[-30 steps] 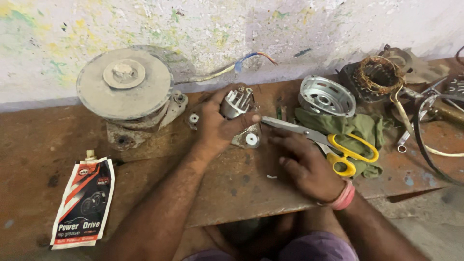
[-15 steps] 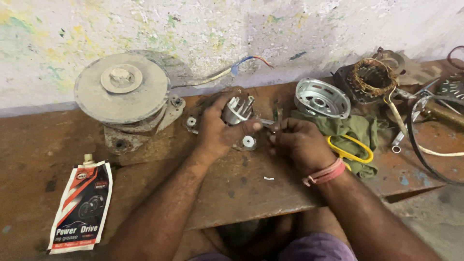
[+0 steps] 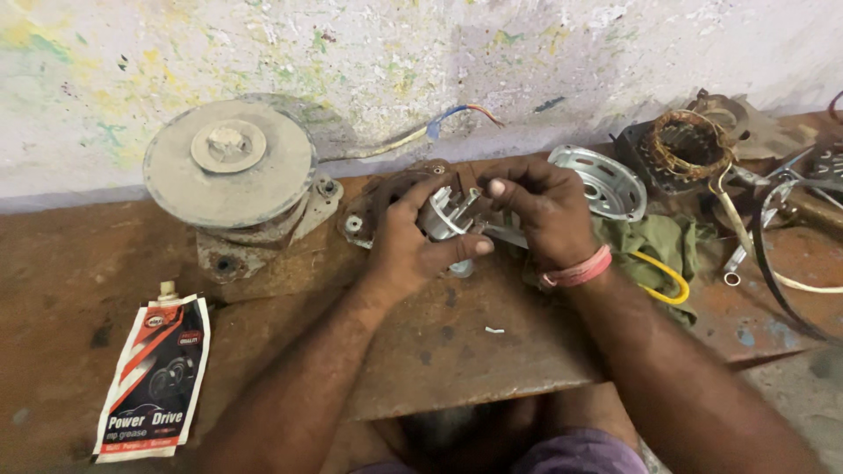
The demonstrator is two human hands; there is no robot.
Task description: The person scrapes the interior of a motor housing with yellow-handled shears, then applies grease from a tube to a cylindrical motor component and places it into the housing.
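While L hand grips rotor, R hand pinches it.

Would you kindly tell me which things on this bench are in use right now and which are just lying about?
In use: small metal motor part, held in the left hand and touched by the right hand.

Lying about: grease pouch, large round motor, silver end cover, copper winding, green cloth, yellow-handled scissors.

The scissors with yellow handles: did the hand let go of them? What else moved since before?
Yes. The right hand left the yellow-handled scissors lying on the green cloth and moved left to join the left hand at the small metal part. The left hand kept holding that part. The grease pouch and round motor stayed put.
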